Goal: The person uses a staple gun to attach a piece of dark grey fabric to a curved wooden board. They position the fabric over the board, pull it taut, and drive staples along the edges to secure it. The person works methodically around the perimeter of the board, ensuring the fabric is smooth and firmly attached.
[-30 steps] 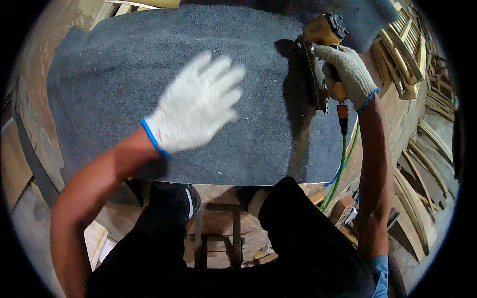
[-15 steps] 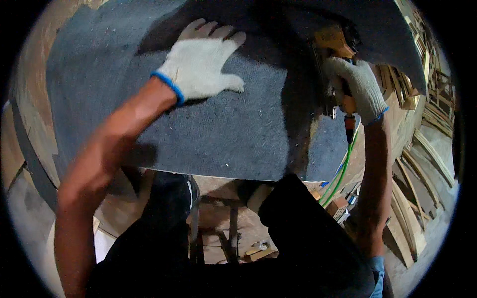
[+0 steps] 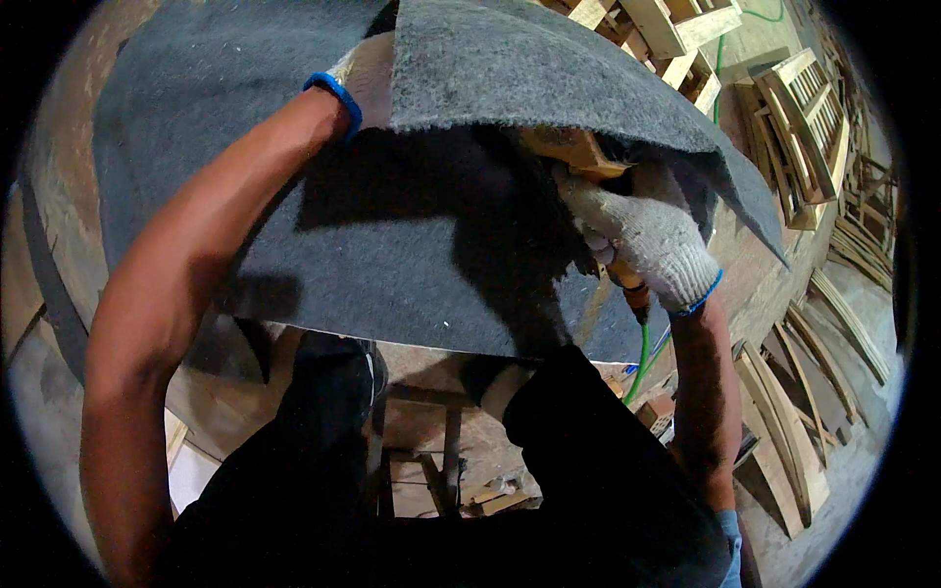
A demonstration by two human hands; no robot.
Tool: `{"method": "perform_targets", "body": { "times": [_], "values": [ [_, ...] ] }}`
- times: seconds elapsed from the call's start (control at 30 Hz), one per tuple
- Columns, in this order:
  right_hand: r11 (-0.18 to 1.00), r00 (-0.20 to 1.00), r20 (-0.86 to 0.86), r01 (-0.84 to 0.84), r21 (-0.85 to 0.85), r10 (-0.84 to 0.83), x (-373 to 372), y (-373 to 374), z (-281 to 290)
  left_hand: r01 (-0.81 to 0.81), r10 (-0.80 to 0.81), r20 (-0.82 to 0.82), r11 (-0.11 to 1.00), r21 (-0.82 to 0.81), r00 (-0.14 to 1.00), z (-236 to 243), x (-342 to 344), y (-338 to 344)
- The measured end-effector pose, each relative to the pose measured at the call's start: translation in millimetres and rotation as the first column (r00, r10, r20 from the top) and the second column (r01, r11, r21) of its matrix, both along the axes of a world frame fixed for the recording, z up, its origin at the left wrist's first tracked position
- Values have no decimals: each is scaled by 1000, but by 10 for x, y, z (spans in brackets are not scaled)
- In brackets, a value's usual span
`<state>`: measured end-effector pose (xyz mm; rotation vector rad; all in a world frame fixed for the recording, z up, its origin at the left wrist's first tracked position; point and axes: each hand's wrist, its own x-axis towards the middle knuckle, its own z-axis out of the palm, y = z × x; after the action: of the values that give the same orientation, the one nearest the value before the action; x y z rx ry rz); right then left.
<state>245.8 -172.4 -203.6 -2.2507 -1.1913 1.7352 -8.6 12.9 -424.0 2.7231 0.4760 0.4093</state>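
Note:
A dark grey felt sheet (image 3: 392, 274) lies over a broad surface in front of me, and a lighter grey flap (image 3: 549, 69) of felt is raised across the top. My left hand (image 3: 369, 80), in a white knit glove with a blue cuff, reaches behind the flap's left edge; its fingers are hidden. To the right, my gloved right hand (image 3: 647, 235) is closed around the handle of a yellow pneumatic staple gun (image 3: 567, 147). The gun is tilted beneath the flap, its front end in shadow. A green air hose (image 3: 642, 358) runs down from its handle.
Curved wooden strips (image 3: 784, 421) lie on the floor at the right. Slatted wooden frames (image 3: 809, 122) stand at the upper right. Below the felt's near edge are my dark-trousered legs (image 3: 598, 441), with a wooden stand (image 3: 451, 451) between them. A brick (image 3: 657, 412) sits near the hose.
The felt flap has come up and over toward me, covering my left hand's fingers, which were spread flat on the sheet. My right hand and the staple gun have moved left and nearer.

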Motion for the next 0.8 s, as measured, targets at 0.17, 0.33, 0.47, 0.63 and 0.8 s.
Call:
{"method": "perform_targets", "body": {
  "times": [0.17, 0.33, 0.47, 0.63, 0.8],
  "values": [
    [982, 974, 130, -183, -49, 188, -200, 100, 50, -65, 50, -93, 983, -169, 994, -50, -133, -25],
    [943, 913, 243, -303, -136, 328, -426, 15, 52, -107, 92, -57, 915, -390, 994, 188, -93, -48],
    [946, 935, 208, -311, 91, 288, -546, -336, -38, -167, 237, 6, 705, -689, 972, 545, 2, -141],
    [928, 956, 152, -281, 244, 250, -591, -715, -80, -46, 450, 1, 92, -995, 893, 828, 175, -240],
    [919, 937, 35, -349, 185, 348, -623, -999, -115, 46, 675, -373, -516, -856, 636, 769, 64, -278]
  ]
}}
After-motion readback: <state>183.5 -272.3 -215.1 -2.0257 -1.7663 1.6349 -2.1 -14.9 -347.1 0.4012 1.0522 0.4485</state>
